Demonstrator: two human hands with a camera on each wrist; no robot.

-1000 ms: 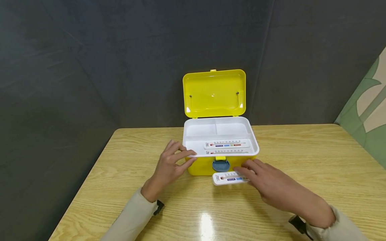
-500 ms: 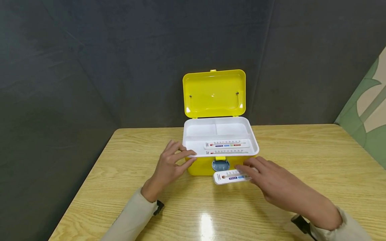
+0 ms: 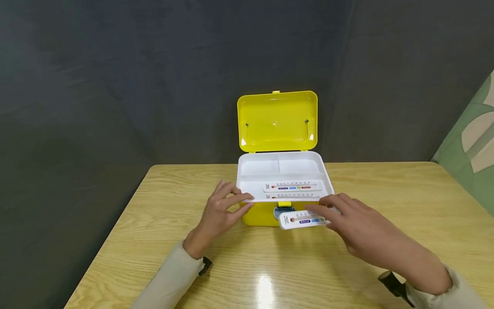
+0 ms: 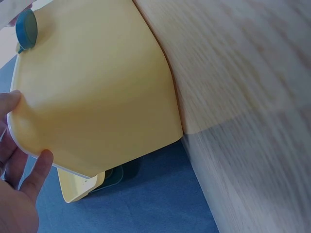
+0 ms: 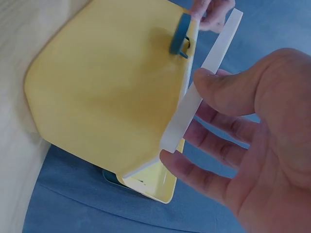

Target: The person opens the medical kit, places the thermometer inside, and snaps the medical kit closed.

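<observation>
A yellow plastic storage box (image 3: 256, 214) stands with its lid (image 3: 278, 122) raised and a white divided tray (image 3: 258, 165) in its top. Two white strip thermometers lie in the tray's front compartment, a rear one (image 3: 308, 187) and a front one (image 3: 270, 197) partly hidden by the rim. My left hand (image 3: 218, 210) pinches the front left rim, thumb against the outer wall (image 4: 97, 87). My right hand (image 3: 359, 229) holds another white thermometer (image 3: 302, 219) between thumb and fingers, just in front of the box. That thermometer (image 5: 182, 121) appears edge-on in the right wrist view.
A blue-grey latch (image 3: 278, 211) hangs at the box front, partly behind the held thermometer. The wooden table (image 3: 185, 189) extends to both sides. Behind it rises a dark cloth wall (image 3: 173, 86), with a green patterned panel (image 3: 478, 137) at the right.
My right hand has lifted the thermometer slightly and moved a little right, nearer the tray rim. My left hand keeps its hold on the rim. The head view has shifted slightly.
</observation>
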